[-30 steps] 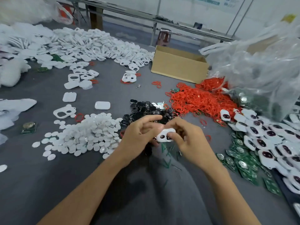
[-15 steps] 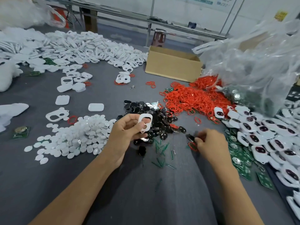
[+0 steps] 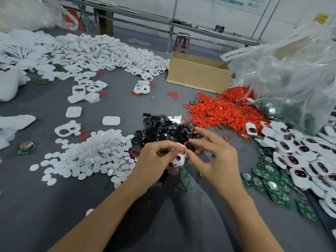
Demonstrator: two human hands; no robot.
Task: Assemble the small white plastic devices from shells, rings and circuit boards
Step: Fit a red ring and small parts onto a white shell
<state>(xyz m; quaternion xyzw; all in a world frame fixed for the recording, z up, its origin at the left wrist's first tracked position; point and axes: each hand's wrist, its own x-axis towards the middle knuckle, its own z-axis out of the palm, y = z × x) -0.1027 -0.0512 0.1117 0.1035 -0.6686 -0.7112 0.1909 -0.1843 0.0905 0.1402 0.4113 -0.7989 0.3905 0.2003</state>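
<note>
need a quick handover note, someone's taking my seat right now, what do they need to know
Left hand: grips a white shell above the table.
Right hand: pinches a red ring at the shell's top edge.
Supplies: red ring pile, black parts, white discs and circuit boards lower right. Loose shells are at the far left.
Done: fitted units heaped on the right.
Left: seat this ring, then finish this unit.
</note>
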